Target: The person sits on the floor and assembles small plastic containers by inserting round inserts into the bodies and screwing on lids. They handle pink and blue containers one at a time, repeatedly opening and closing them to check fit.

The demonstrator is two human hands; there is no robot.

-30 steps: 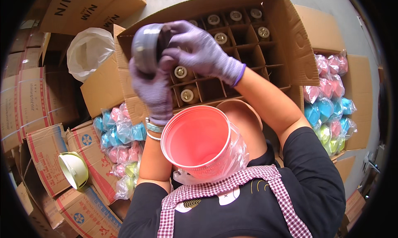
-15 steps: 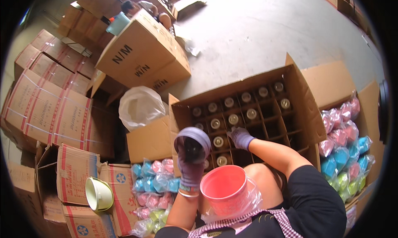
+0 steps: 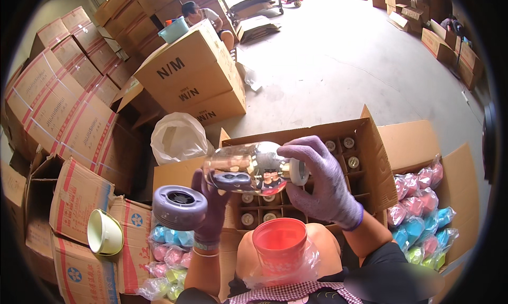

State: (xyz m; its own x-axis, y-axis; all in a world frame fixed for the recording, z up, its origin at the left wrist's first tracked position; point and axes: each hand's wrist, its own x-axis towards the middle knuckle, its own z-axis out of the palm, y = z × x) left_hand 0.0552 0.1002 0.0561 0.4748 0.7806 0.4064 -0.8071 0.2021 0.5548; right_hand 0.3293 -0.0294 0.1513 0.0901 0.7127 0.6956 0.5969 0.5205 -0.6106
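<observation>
A silvered glass flask liner (image 3: 248, 166) lies level above the carton, a white ring around its neck. My right hand (image 3: 325, 187), in a purple glove, is closed round the neck end, thumb below and fingers above. My left hand (image 3: 212, 211), gloved too, holds a round purple plastic part (image 3: 180, 206) with a dark opening; some of its fingers are hidden behind the liner's other end. A pink plastic bucket (image 3: 280, 238) sits in clear wrap on my lap. Below the liner, more silvered liners (image 3: 247, 218) stand in the divided cardboard carton (image 3: 386, 182).
Bagged pink, blue and green pieces (image 3: 423, 198) fill an open box at right; similar bags (image 3: 172, 251) lie at left. A cream bucket (image 3: 106, 232) rests on cartons. A white-lined bin (image 3: 180, 137) stands behind. Farther back, a person (image 3: 203, 15) sits behind a large box (image 3: 196, 76).
My right hand has come up out of the divided carton with a liner. The purple part in my left hand has turned and shifted left. The view has tilted upward.
</observation>
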